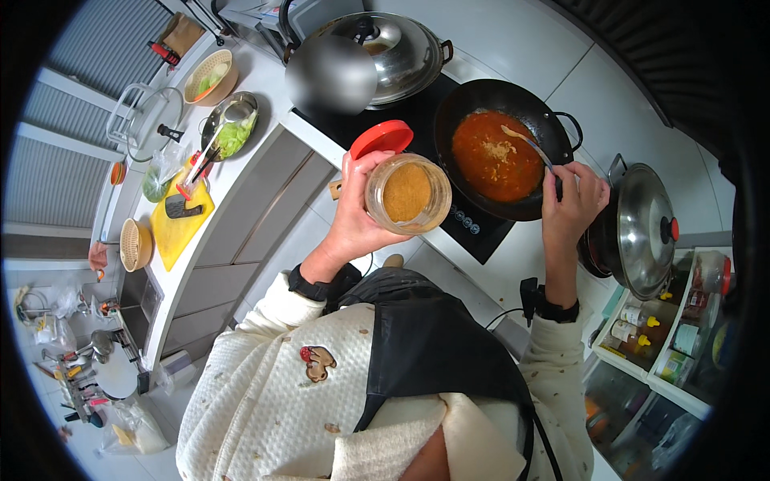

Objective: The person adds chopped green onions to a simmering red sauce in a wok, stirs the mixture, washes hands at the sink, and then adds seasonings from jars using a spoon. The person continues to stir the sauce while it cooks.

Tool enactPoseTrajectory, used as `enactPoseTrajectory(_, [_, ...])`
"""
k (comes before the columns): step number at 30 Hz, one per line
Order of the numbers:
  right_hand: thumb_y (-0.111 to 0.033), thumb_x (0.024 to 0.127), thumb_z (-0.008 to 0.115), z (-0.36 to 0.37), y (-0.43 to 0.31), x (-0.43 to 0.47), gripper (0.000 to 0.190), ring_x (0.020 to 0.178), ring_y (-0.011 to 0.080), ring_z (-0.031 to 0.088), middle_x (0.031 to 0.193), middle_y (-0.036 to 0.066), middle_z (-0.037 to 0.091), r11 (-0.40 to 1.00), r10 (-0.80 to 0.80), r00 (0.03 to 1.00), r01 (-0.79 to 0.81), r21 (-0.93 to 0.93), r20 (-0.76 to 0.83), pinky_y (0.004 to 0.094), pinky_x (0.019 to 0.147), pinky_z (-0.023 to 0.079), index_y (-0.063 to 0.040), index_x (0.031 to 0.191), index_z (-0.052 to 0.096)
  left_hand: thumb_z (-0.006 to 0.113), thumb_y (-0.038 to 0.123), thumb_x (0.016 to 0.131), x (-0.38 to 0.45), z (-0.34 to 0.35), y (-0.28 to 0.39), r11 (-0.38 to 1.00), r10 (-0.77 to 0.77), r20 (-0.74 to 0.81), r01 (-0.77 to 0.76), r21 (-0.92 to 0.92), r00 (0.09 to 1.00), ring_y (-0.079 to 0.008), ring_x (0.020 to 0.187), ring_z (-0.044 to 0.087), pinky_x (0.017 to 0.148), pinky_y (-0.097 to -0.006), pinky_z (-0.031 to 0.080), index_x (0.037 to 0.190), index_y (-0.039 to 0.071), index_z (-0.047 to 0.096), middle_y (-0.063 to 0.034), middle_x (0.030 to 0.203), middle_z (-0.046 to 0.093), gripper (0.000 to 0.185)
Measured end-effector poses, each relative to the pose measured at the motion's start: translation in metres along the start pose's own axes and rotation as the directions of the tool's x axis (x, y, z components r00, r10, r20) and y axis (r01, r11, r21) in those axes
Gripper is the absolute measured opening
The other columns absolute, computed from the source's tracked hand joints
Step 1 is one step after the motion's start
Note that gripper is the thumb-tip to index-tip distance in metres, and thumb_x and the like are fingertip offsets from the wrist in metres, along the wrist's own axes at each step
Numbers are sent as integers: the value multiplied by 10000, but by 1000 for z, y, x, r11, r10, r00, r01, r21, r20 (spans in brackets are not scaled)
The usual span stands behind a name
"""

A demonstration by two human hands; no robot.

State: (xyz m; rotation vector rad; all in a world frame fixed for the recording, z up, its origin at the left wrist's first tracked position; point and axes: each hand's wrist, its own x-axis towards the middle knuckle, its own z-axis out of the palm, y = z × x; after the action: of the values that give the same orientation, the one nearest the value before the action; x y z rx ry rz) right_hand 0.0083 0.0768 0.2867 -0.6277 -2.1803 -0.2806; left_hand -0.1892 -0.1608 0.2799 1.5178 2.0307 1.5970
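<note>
My left hand grips a clear jar tilted so its mouth faces me. Yellow-brown powder lies inside it. A red lid sits by my left fingertips, beyond the jar's rim; whether it is attached cannot be told. In my right hand is a spoon, its bowl over a black wok. Red sauce with small bits covers the wok's bottom, and a pale brown clump of powder rests on its surface near the spoon.
A second pan under a domed steel lid stands on the black cooktop. Right of the wok is a lidded pot, above racks of bottles. At left, a cleaver lies on a yellow cutting board, near a bowl of lettuce.
</note>
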Motion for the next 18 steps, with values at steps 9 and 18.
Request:
enactPoseTrajectory(9, [-131,762,724,-7,6,-3,127,920,195,554,946,25,567,992,124,992,-123,-22,25,449,937,341,-96,844,633,873,155,515,2,10,1,990,-96,14,97,-100,995,-308,1211,351,1022,-432,342,1264,91,407,-113,1249,418,884])
enactPoseTrajectory(18, [-70,719,736,-17,19,-19,114,833,241,605,874,87,614,732,570,807,-585,350,155,315,764,464,-28,805,673,861,131,543,5,17,-2,996,-74,95,78,-34,993,-298,1207,379,1030,-407,346,1291,90,379,-125,1247,367,891])
